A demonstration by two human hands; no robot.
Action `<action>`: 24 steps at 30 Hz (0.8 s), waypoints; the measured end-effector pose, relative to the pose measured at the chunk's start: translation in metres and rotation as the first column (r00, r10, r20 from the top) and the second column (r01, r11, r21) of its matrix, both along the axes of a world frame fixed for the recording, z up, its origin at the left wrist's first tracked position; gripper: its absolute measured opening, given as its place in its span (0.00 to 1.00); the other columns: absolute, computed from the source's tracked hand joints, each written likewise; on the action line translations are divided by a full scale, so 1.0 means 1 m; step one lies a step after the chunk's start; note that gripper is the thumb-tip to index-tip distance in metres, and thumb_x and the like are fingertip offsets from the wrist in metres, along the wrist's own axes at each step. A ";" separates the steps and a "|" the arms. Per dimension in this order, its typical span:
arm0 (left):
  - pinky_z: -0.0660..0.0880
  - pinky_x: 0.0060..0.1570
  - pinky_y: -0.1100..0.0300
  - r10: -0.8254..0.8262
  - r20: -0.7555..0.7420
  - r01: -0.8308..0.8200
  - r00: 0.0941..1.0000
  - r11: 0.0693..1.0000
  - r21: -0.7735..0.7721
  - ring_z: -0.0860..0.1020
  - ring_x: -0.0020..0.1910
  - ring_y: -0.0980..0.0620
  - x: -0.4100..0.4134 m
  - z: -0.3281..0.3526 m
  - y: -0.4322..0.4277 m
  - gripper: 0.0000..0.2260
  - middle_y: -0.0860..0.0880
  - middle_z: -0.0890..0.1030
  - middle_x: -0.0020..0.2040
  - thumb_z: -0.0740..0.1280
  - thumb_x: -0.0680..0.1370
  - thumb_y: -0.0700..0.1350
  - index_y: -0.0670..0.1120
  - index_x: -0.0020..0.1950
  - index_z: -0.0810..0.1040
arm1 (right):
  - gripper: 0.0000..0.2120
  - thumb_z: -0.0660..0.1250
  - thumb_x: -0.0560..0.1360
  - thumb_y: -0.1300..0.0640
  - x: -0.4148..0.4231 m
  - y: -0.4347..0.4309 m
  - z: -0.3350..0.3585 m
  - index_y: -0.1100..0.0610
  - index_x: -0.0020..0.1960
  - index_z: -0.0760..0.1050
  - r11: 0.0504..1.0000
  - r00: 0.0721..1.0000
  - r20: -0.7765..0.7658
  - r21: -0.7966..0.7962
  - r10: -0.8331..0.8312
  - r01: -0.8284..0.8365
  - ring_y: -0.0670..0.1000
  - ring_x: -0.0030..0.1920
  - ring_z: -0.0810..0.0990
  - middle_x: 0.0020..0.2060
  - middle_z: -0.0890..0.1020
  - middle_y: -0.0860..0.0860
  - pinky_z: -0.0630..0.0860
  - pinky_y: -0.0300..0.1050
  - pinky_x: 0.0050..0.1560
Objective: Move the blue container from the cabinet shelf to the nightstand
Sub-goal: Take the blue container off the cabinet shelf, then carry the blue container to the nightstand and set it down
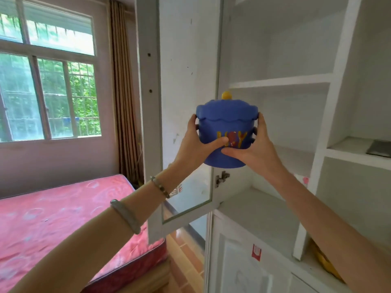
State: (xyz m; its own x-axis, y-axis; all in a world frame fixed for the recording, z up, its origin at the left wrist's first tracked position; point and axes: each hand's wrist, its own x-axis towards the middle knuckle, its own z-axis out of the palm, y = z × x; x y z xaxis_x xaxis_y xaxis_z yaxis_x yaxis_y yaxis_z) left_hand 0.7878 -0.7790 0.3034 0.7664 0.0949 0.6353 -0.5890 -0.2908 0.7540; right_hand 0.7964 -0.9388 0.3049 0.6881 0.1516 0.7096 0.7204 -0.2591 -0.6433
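Observation:
The blue container (226, 123) is a round lidded pot with a wavy rim, a yellow knob on top and yellow and red lettering on its front. It is held in the air in front of the white cabinet (281, 81), at the height of the middle shelf. My left hand (196, 144) grips its left side with the thumb across the front. My right hand (256, 149) grips its right side, thumb under the lettering. The nightstand is not in view.
The cabinet's glass door (186, 92) stands open to the left of the container. A bed with a red mattress (63, 218) lies at the lower left under a window (48, 81). A grey flat object (379, 147) lies on a right shelf. Closed lower cabinet doors (243, 261) are below.

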 end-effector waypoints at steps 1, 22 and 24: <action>0.75 0.58 0.47 0.013 -0.007 -0.013 1.000 1.000 -0.007 0.73 0.63 0.47 -0.006 -0.008 0.008 0.45 0.48 0.69 0.68 0.76 0.63 0.55 0.50 0.73 0.54 | 0.51 0.79 0.60 0.56 -0.004 0.008 -0.006 0.46 0.72 0.49 1.000 1.000 -0.007 0.001 0.018 -0.018 0.47 0.59 0.73 0.59 0.69 0.41 0.74 0.48 0.58; 0.76 0.58 0.52 0.667 -0.048 -0.668 0.743 0.736 -0.112 0.73 0.62 0.53 -0.243 -0.100 0.246 0.40 0.61 0.69 0.62 0.76 0.66 0.41 0.51 0.71 0.58 | 0.59 0.79 0.52 0.41 -0.130 0.301 -0.092 0.57 0.73 0.51 0.710 0.702 -0.115 0.057 0.703 -0.702 0.39 0.63 0.66 0.63 0.66 0.41 0.68 0.27 0.59; 0.76 0.56 0.58 0.721 -0.057 -0.722 0.690 0.681 -0.127 0.73 0.61 0.58 -0.273 -0.107 0.260 0.39 0.64 0.68 0.61 0.77 0.66 0.41 0.56 0.68 0.58 | 0.58 0.78 0.54 0.47 -0.152 0.322 -0.099 0.55 0.74 0.48 0.653 0.645 -0.117 0.048 0.755 -0.756 0.42 0.64 0.67 0.64 0.66 0.42 0.70 0.32 0.59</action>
State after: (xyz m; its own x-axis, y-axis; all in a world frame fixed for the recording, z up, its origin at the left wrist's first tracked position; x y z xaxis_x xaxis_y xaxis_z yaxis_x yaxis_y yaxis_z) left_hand 0.5149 -0.5193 0.1963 0.4273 0.6992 0.5732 -0.2365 -0.5255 0.8173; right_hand 0.6441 -0.6166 0.2063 0.4094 0.6593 0.6306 0.5881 0.3378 -0.7349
